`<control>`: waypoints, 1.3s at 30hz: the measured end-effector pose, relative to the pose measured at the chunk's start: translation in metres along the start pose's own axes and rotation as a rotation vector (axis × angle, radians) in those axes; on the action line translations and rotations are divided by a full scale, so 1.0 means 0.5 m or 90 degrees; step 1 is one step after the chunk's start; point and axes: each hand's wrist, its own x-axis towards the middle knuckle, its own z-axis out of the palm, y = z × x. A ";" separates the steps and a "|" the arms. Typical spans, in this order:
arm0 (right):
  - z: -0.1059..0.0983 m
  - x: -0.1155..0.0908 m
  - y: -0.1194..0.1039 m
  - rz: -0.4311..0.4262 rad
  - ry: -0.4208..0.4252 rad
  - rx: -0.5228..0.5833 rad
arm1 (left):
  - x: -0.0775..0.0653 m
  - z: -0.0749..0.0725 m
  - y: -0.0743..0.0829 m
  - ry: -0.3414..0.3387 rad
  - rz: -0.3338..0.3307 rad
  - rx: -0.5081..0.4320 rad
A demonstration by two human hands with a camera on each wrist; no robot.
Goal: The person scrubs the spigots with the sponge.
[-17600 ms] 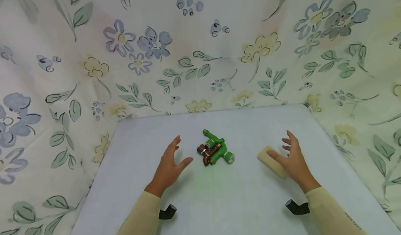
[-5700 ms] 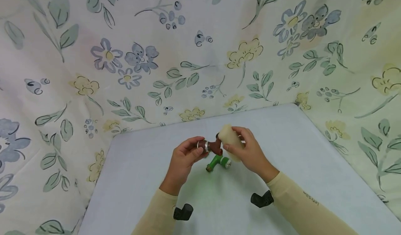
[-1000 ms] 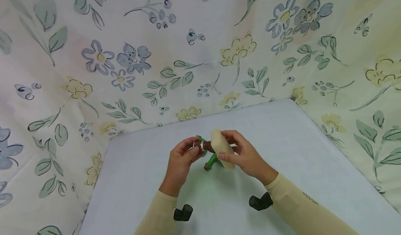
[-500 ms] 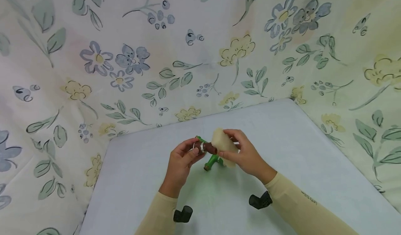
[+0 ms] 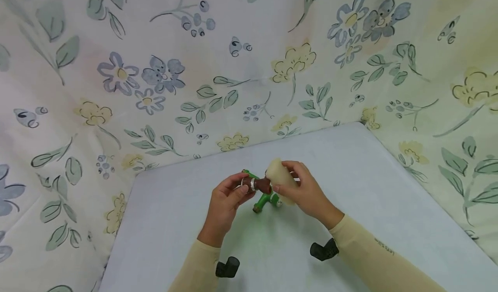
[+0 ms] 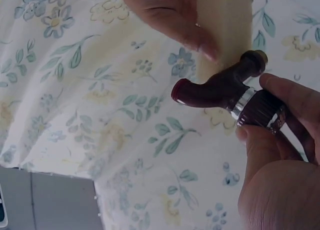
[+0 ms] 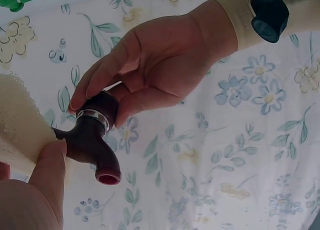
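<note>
While the left hand pinches a glossy dark-brown tap by its ridged knob, the right hand, gripping a pale-yellow sponge block, should wipe around the spout.

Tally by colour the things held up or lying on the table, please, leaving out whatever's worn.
Glossy brown tap with a silver band: 1
Cream rectangular spongy block: 1
Bright green tap-shaped pieces, one mostly hidden: 2
Total: 4
</note>
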 end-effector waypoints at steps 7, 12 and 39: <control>0.006 -0.011 -0.014 -0.036 -0.036 0.020 | 0.005 -0.004 -0.005 0.018 0.001 0.012; 0.004 -0.012 -0.024 -0.033 -0.064 0.049 | 0.006 -0.006 -0.004 0.013 0.003 0.010; -0.004 -0.031 -0.120 -0.056 -0.108 0.146 | 0.008 -0.014 -0.021 0.048 -0.066 0.195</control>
